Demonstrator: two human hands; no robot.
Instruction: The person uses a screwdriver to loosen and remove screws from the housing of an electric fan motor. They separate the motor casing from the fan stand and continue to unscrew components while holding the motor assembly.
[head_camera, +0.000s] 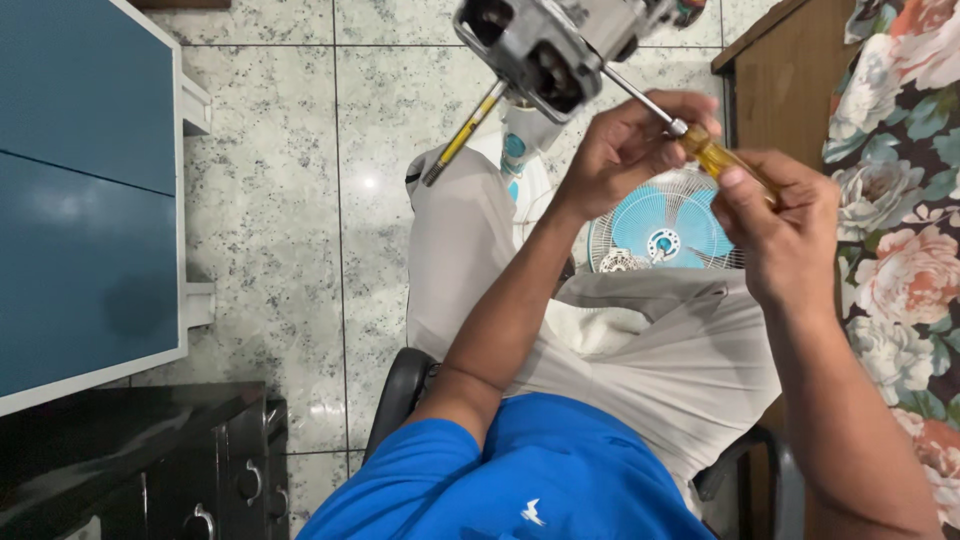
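Observation:
A grey metal fan motor (545, 45) is held up at the top of the view. A screwdriver with a clear yellow handle (725, 160) has its steel shaft (640, 98) running up into the motor. My right hand (785, 235) grips the handle. My left hand (625, 140) pinches the shaft close to the handle, just below the motor. A second thin tool with a yellow and black shaft (462, 133) sticks out of the motor down to the left. What holds the motor up is hidden.
I sit on a dark chair (400, 385), grey trousers over a speckled tile floor (280, 200). A fan with blue blades (662, 228) lies by my knees. A blue cabinet (80, 180) is left, a black cabinet (150, 460) bottom left, wooden furniture (775, 70) and flowered cloth (900, 200) right.

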